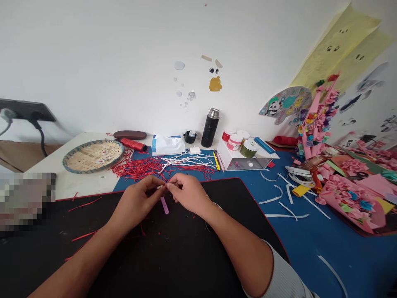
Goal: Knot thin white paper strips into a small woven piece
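My left hand (138, 203) and my right hand (187, 193) meet over a black desk mat (192, 248), their fingertips pinching a small white paper strip (160, 187). A lilac stick-like piece (164, 205) hangs below the fingers, its upper end hidden behind them. I cannot tell which hand carries it. Loose red paper shreds (138, 169) and white paper strips (186, 160) lie in a tangle just beyond my fingers.
A woven bamboo tray (93, 156) sits at the back left, near a red thread spool (133, 145). At the back stand a black thermos (210, 128) and paint jars (235, 142). Pink paper flower crafts (347, 194) pile up on the right.
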Motion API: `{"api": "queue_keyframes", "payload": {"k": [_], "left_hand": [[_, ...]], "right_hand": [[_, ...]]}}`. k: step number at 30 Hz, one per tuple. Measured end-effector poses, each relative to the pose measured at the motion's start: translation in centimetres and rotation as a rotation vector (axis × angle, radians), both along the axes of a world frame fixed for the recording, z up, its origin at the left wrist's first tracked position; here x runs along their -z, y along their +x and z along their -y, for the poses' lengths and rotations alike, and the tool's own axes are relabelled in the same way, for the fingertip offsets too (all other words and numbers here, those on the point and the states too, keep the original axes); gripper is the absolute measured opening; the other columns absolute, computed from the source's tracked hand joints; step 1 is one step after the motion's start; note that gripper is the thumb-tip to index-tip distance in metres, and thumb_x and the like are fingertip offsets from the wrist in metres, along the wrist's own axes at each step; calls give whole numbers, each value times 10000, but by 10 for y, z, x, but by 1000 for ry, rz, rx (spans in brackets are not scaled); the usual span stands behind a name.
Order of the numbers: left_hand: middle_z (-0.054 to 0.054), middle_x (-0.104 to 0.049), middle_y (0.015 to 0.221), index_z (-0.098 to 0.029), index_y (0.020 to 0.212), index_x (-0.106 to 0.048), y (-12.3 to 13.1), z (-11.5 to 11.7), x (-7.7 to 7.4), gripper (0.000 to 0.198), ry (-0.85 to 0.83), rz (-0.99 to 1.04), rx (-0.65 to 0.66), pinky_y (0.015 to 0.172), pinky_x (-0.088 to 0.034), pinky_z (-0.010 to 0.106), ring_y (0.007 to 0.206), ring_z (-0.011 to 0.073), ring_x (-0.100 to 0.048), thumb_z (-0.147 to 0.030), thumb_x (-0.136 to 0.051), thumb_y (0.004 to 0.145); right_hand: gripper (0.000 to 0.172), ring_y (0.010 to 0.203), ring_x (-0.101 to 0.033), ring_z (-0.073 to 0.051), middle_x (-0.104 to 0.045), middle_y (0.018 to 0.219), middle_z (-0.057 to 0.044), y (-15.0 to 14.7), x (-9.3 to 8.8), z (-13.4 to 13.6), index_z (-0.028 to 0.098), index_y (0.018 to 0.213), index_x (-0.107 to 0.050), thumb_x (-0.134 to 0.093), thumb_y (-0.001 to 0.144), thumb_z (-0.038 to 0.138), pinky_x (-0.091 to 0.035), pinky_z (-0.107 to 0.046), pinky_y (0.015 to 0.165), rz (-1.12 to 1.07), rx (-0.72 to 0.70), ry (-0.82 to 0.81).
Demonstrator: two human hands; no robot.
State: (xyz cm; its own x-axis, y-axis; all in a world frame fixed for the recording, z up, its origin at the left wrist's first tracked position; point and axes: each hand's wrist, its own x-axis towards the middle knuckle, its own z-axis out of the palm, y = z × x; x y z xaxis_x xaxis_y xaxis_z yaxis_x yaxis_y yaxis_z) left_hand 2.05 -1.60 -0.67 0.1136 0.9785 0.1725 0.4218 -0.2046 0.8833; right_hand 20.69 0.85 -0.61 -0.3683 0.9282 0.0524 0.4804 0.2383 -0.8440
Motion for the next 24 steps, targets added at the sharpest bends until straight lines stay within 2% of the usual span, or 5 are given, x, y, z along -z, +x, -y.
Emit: {"api": "queue_keyframes", "payload": {"k": [4,8,12,15,24], "left_hand": [[42,-783,769,-234,889,-747,-8,-6,-1,362,-188,329,-29,681,-558,321,736,246,-723,-557,-836,753],[13,-723,696,-209,841,-786,-13,-11,1,329,-231,492,-74,602,-490,248,631,155,-618,-491,-904,716],[13,-707,708,-193,764,-794,-13,-13,3,351,-302,631,-80,579,-477,232,618,133,-585,-472,-962,633],[23,-713,727,-184,760,-802,-11,-13,3,387,-341,673,-65,593,-492,231,646,140,-605,-478,-984,586],[30,-685,676,-166,763,-804,-10,-13,4,389,-383,650,18,559,-448,207,624,128,-570,-495,-960,628]], "right_hand": [[141,620,-643,-131,-680,700,26,3,-2,-1,211,994,-691,-578,995,296,-445,-241,610,-41,8,20],[118,624,-629,-134,-684,717,25,4,-6,0,221,1007,-695,-603,974,289,-446,-247,622,-26,50,90],[116,615,-596,-126,-658,703,35,3,-9,2,231,1013,-695,-609,976,298,-416,-243,613,-23,28,137],[114,603,-555,-117,-651,709,38,2,-11,4,234,1001,-701,-616,977,307,-382,-242,597,-15,2,176],[83,582,-508,-102,-632,687,55,2,-14,7,238,969,-711,-656,967,299,-343,-241,594,0,-9,269]]}}
